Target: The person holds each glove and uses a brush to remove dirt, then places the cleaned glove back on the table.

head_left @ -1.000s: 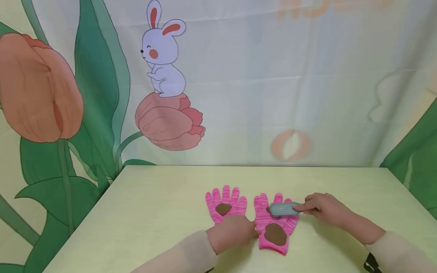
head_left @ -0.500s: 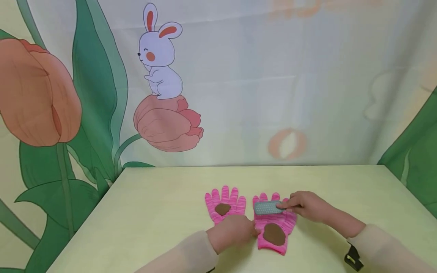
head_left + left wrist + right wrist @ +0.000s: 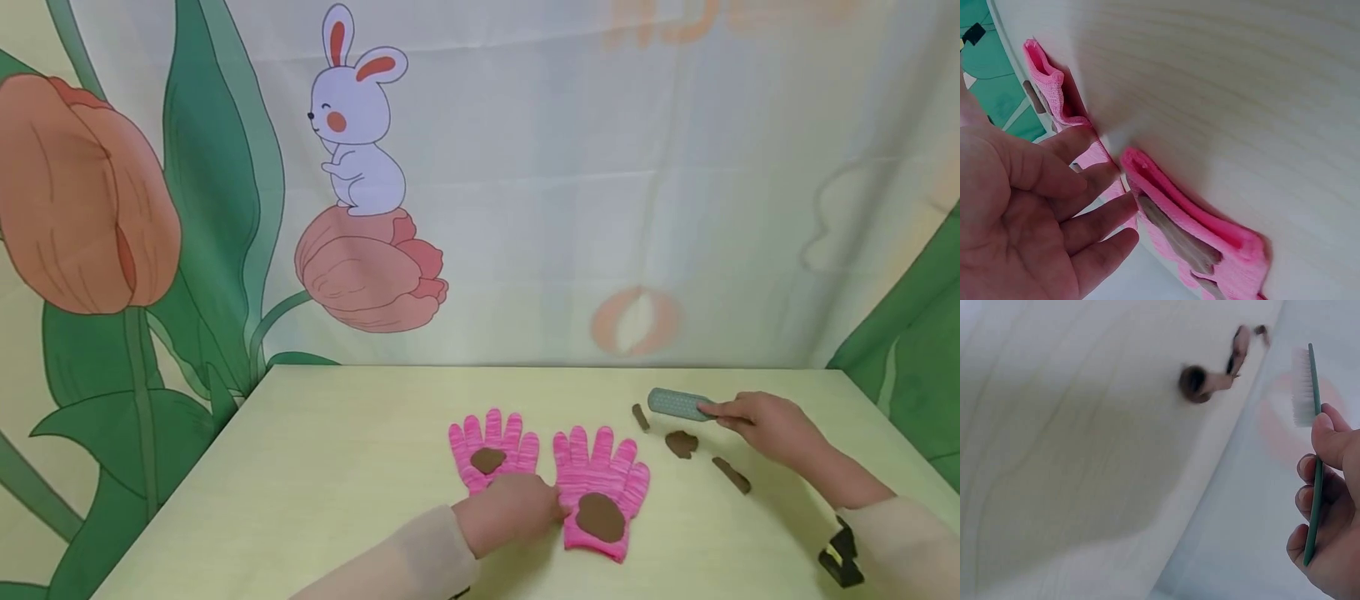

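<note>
My right hand [image 3: 772, 429] grips a green-handled brush [image 3: 678, 403] with pale bristles, held to the right of the gloves. In the right wrist view the bristles of the brush [image 3: 1302, 387] face away from the palm. My left hand [image 3: 513, 504] lies between two pink knitted gloves, fingers loosely extended, tips at the left edge of the right glove [image 3: 596, 467]. It hides the lower part of the left glove [image 3: 474, 437]. A flat brown patch [image 3: 600, 517] sits near the right glove's cuff, and a smaller brown patch [image 3: 488, 459] lies on the left glove.
Loose brown pieces lie on the pale table [image 3: 360, 467] right of the gloves: a short strip [image 3: 640, 417], a rounded piece [image 3: 681, 444] and a longer strip [image 3: 731, 475]. Behind the table hangs a printed curtain [image 3: 525, 208] with a rabbit and tulips.
The brush passed leftward over the right glove's fingers, then moved right, off the glove. Loose brown pieces now show on the table there. My left hand has stayed in place.
</note>
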Tool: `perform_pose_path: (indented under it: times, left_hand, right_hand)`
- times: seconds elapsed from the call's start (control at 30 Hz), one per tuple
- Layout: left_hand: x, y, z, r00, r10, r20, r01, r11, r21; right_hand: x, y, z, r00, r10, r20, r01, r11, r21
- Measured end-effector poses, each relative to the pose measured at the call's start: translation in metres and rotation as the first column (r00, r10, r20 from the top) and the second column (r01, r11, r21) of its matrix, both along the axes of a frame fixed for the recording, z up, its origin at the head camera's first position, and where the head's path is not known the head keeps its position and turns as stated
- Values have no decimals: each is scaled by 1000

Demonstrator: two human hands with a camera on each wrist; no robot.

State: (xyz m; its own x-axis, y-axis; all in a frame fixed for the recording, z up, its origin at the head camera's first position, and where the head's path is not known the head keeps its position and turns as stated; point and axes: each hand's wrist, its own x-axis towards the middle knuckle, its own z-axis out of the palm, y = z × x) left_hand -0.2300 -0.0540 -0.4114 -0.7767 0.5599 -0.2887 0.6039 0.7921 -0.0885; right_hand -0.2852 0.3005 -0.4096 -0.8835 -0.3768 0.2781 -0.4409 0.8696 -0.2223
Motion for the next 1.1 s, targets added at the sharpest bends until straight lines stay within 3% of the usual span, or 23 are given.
perform_pose_path:
  times: [0.13, 0.27, 0.37, 0.5, 0.7, 0.8, 0.87, 1.1]
  left_hand:
    - [0, -6, -5, 1000, -2, -2, 2, 1000, -5]
    - [4, -9, -9, 1000, -15, -13, 15, 1000, 2]
    - [7, -10, -9, 1000, 17, -10, -17, 999, 31]
    - [12, -11, -6, 1000, 28, -7, -27, 999, 33]
    - [17, -16, -4, 993, -118, -8, 118, 991, 63]
    - [18, -15, -5, 984, -177, -29, 178, 983, 42]
    - [18, -13, -5, 984, -178, -32, 178, 984, 17]
    - [21, -6, -4, 995, -91, -50, 89, 995, -39]
  right_hand:
    - [7, -12, 4, 1000, 12, 18, -12, 1000, -25]
    - [17, -32, 6, 994, 36, 99, -32, 999, -35]
    - [27, -49, 8, 985, 85, 148, -82, 996, -27]
    - [44, -74, 8, 969, 206, 140, -204, 979, -28]
    - [62, -106, -3, 948, 307, 84, -307, 952, -7]
    - [67, -114, -11, 950, 309, 51, -311, 950, 40]
    - [70, -114, -15, 957, 288, 42, -291, 955, 65]
    - [82, -106, -15, 970, 242, -32, -234, 959, 161]
